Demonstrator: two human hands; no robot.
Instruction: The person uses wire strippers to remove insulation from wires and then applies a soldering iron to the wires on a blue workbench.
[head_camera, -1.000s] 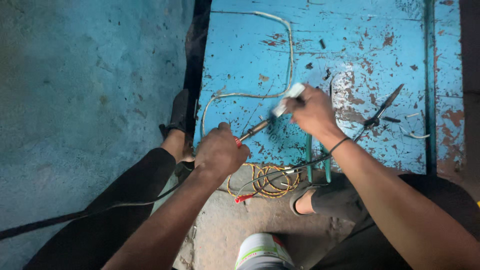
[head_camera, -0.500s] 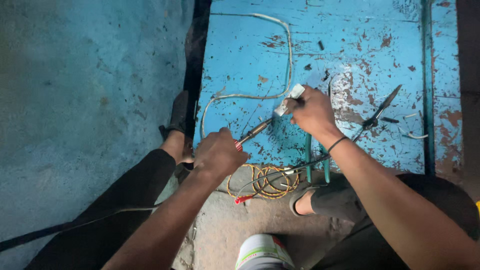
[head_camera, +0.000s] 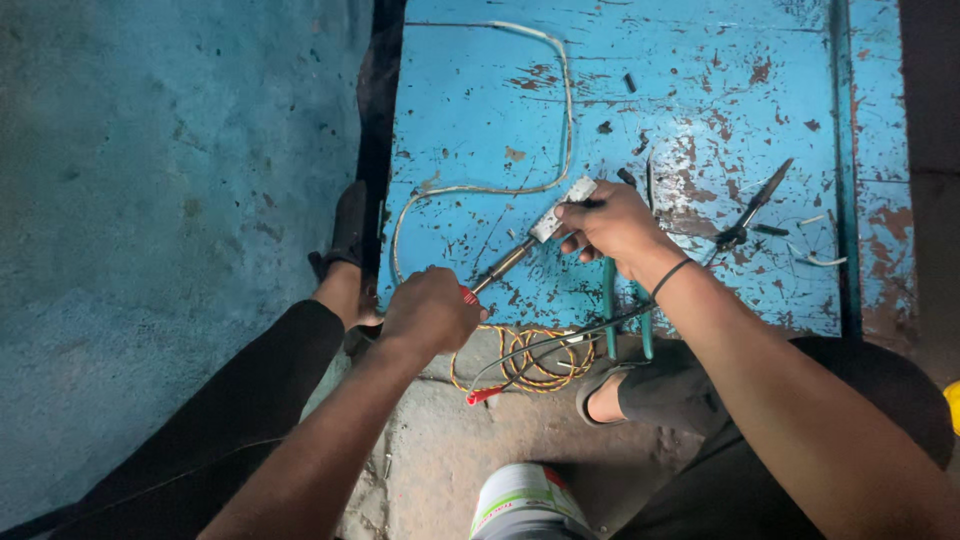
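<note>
My left hand (head_camera: 432, 312) is closed around the red handle of a screwdriver (head_camera: 500, 267), whose shaft points up and right into a small white block (head_camera: 560, 210). My right hand (head_camera: 608, 228) grips that white block against the worn blue metal surface (head_camera: 700, 90). A white cable (head_camera: 556, 110) loops from the block up across the blue surface and back down toward my left hand.
Green-handled pliers (head_camera: 625, 310) lie under my right wrist. A thin dark tool (head_camera: 752, 208) and wire scraps lie to the right. A yellow wire coil (head_camera: 530, 362) sits by my knees, a painted can (head_camera: 525, 505) below, a blue wall (head_camera: 150, 200) left.
Both hands stay in nearly the same place. The screwdriver and white block shift only slightly between frames.
</note>
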